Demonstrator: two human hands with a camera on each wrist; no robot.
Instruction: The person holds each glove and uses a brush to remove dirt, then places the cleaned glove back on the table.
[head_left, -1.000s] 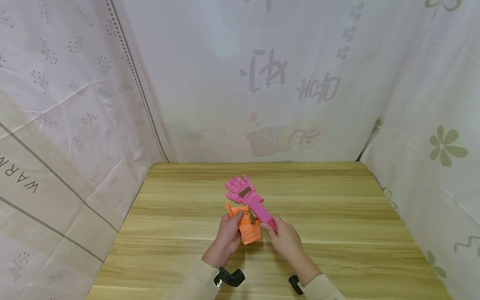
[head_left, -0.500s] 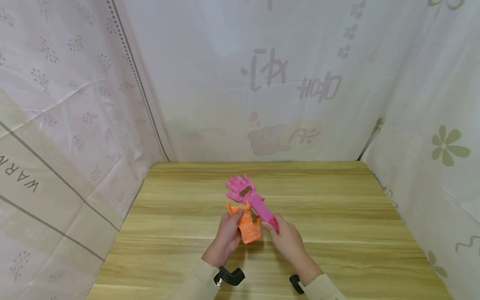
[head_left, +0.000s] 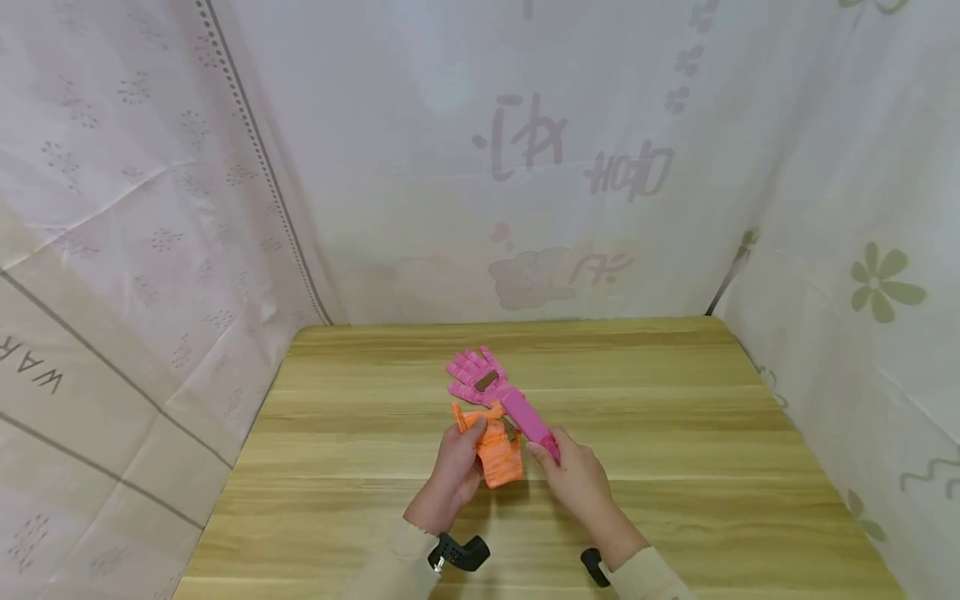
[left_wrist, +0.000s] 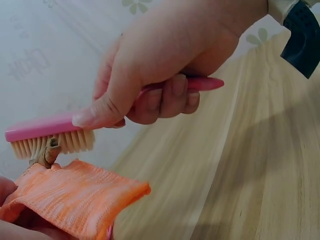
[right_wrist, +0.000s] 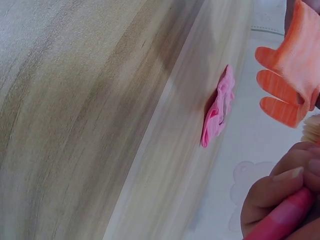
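My left hand (head_left: 452,468) grips a small orange knit glove (head_left: 499,460), thumb on top, above the table. The glove's short fingers (right_wrist: 276,86) hang loose in the right wrist view. My right hand (head_left: 579,482) holds a pink scrubbing brush (head_left: 527,419) by its handle, fingers curled round it. In the left wrist view, the brush's pale bristles (left_wrist: 76,141) point down onto a raised brown patch (left_wrist: 49,152) on the orange glove. A pink glove (head_left: 467,367) with a brown patch lies flat on the table just beyond; the brush head overlaps its cuff in the head view.
The wood-grain table (head_left: 660,400) extends on all sides of the hands. Patterned cloth curtains (head_left: 420,200) enclose its back and both sides. A dark wrist-camera mount (head_left: 459,553) sits on the left wrist, and another mount (head_left: 594,568) on the right.
Both hands keep their hold on the orange glove and the brush. The brush shifts very slightly to the right, and the head view turns a little.
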